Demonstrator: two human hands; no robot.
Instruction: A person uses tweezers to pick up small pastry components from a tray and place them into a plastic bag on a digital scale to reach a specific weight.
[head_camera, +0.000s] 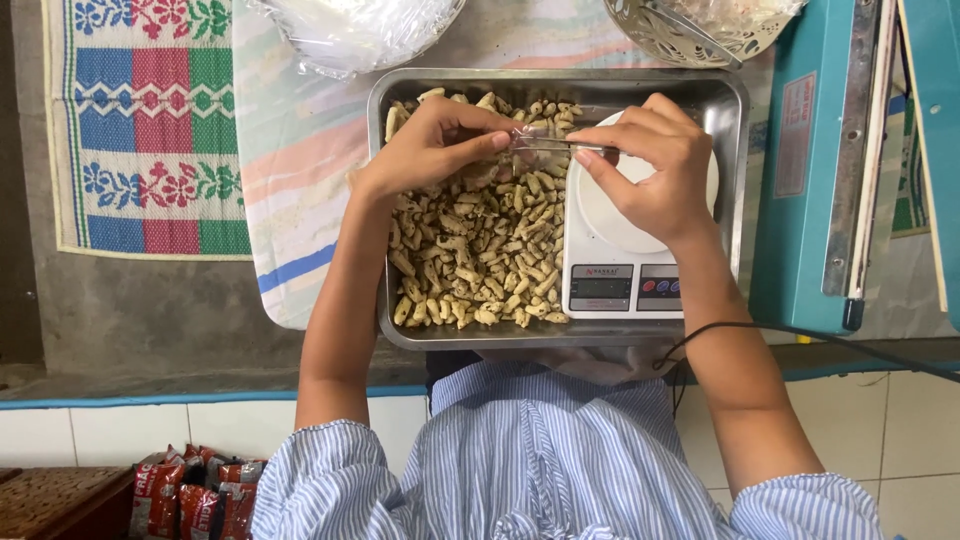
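At the centre of the frame, the left hand (432, 140) and the right hand (650, 165) meet over a rectangular stainless-steel tray (725, 100). Both are closed in a pinch on a small clear plastic bag (530, 145) held between them: the left hand's fingertips grip its left end, the right hand's thumb and forefinger grip the right end of its thin top edge. The bag hangs just above the upper middle of the tray.

The left part of the tray is heaped with short, pale-brown finger-shaped snack pieces (480, 250). In the right part stands a white digital kitchen scale with a round weighing plate (610, 270), partly covered by the right hand.

The tray rests on a pastel striped cloth (300, 150) spread over the grey desk (130, 300). At the right of the frame lies a teal bar-shaped heat sealer (800, 200). A clear plastic bag of white contents (350, 30) sits at the top, a perforated metal bowl (680, 35) beside it. A woven multicoloured mat (140, 120) fills the upper left. Red snack packets (200, 495) lie at the lower left.
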